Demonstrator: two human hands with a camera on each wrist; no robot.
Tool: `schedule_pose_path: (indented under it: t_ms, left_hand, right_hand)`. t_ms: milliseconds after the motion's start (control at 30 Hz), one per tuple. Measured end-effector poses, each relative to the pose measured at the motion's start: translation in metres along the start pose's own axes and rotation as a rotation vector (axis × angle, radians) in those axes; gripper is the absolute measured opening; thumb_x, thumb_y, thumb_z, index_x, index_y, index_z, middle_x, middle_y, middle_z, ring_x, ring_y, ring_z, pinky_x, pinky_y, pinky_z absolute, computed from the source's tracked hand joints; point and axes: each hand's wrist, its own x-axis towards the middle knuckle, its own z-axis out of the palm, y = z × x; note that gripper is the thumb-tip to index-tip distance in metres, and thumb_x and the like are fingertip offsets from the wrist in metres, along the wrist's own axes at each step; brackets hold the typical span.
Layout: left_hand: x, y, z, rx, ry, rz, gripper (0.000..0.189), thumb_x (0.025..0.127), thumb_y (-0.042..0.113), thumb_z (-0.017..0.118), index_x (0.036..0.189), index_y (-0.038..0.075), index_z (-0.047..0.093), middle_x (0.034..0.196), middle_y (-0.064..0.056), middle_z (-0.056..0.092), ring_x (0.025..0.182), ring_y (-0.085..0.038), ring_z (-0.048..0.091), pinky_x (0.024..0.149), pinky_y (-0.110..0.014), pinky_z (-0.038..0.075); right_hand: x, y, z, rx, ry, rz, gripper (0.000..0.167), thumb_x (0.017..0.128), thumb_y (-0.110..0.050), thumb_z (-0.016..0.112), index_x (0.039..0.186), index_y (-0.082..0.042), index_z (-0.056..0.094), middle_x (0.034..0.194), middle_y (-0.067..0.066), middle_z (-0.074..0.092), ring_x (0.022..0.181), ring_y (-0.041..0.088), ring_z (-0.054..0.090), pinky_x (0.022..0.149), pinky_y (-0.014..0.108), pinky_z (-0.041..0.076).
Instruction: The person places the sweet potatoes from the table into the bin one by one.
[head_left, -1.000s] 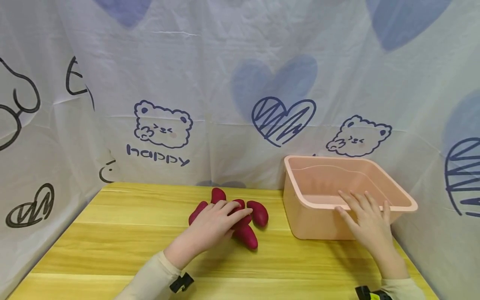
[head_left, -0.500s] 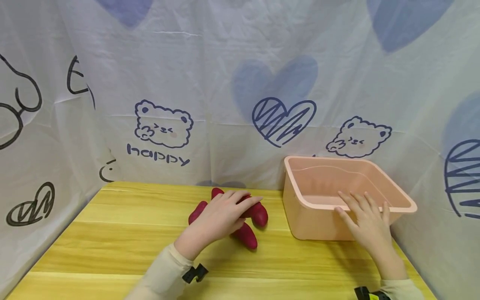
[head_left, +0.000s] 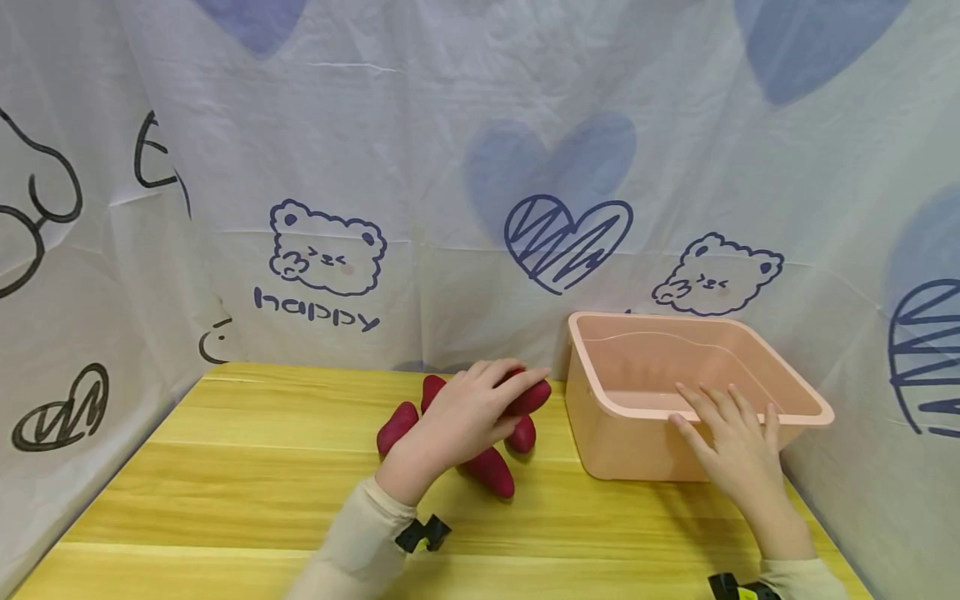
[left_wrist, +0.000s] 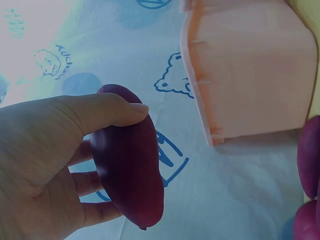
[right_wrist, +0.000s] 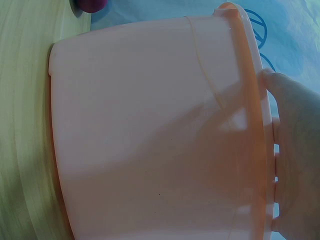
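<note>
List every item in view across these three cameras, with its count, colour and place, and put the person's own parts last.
Table: one, yellow wood grain, under everything.
Cloth backdrop: white with blue and black prints, behind and at both sides.
Bin: one, pale pink, on the table's right side.
Loose tubers: at least four, dark red, clustered left of the bin; the hand may hide more.
Held tuber: one, dark red, in the left hand.
Wrist devices: two, mostly black, one per wrist.
Sleeves: two, cream, on both forearms.
Hands: two, bare; left gripping the held tuber, right hand at the bin's near rim.
</note>
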Motion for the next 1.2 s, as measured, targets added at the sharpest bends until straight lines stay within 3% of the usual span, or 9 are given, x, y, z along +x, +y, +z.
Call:
schedule_pose_path:
  t_ms: [233, 500, 1200]
  left_hand:
    - [0.010, 0.004, 0.000, -0.058, 0.046, -0.017, 0.062, 0.087, 0.021, 0.072, 0.143, 0.028, 0.048, 0.132, -0.002, 0.059, 0.112, -0.020, 0.059, 0.096, -0.035, 0.052]
    - [0.023, 0.008, 0.004, -0.066, 0.017, -0.038, 0.064, 0.087, 0.025, 0.072, 0.145, 0.028, 0.045, 0.135, -0.002, 0.056, 0.115, -0.020, 0.058, 0.098, -0.036, 0.051]
    - [0.063, 0.005, 0.017, -0.074, 0.044, 0.010, 0.056, 0.091, 0.026, 0.068, 0.144, 0.025, 0.048, 0.138, -0.003, 0.054, 0.119, -0.021, 0.056, 0.099, -0.037, 0.051]
  right_hand:
    - [0.001, 0.000, 0.001, 0.002, 0.003, -0.001, 0.055, 0.100, -0.051, 0.043, 0.150, -0.030, 0.036, 0.148, 0.020, 0.041, 0.140, 0.048, 0.025, 0.112, 0.071, -0.008]
    - [0.001, -0.001, 0.000, 0.004, 0.005, 0.004, 0.054, 0.100, -0.051, 0.043, 0.149, -0.029, 0.038, 0.148, 0.021, 0.041, 0.140, 0.049, 0.025, 0.112, 0.072, -0.007]
    - [0.001, 0.000, 0.000, 0.004, 0.010, 0.004, 0.054, 0.099, -0.050, 0.043, 0.148, -0.029, 0.040, 0.148, 0.021, 0.041, 0.140, 0.048, 0.025, 0.112, 0.071, -0.007]
